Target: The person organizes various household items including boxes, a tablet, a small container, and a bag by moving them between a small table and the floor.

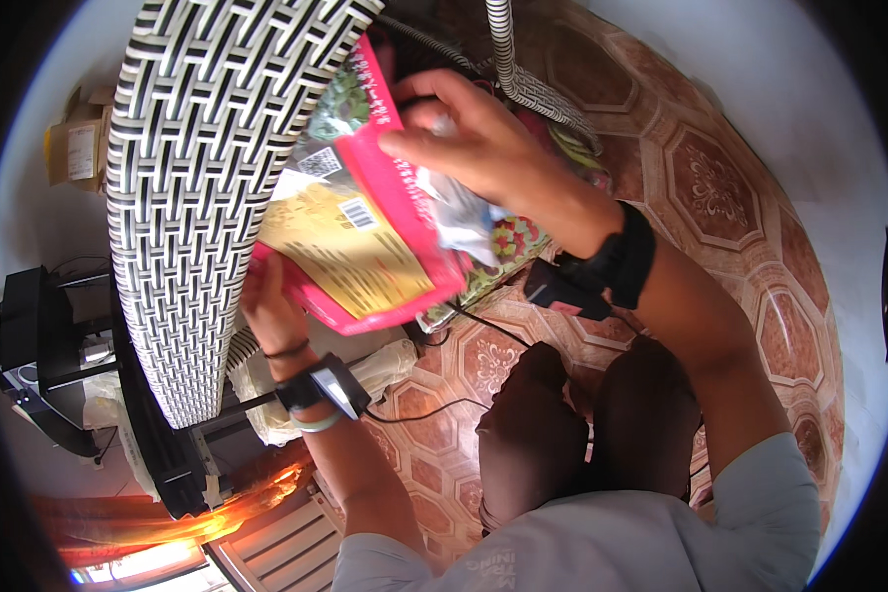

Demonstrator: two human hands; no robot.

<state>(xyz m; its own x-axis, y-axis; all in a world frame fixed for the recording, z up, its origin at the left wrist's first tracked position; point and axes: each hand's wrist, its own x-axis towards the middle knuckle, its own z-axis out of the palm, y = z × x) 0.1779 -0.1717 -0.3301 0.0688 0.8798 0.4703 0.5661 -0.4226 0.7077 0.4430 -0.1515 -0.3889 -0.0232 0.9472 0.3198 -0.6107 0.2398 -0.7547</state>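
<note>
My left hand (270, 300) grips the lower left edge of a pink and yellow printed plastic pouch (355, 251). The pouch bears writing, printed codes and a picture of green leaves. Part of it lies hidden behind a woven black-and-white wicker panel (200, 185). At the pouch's upper right edge is my right hand (473, 137), its thumb over the pink border. Blur hides whether those fingers hold the edge. Below the right hand lies a crumpled whitish plastic bag (462, 214), over a patterned, flowered surface (518, 240).
A black metal frame (170, 444) stands at the left, near a black device (22, 340). A cardboard box (78, 148) is farther up. Dark cables (436, 407) cross the brown tiled floor (422, 473). A white wall (836, 170) bounds the right.
</note>
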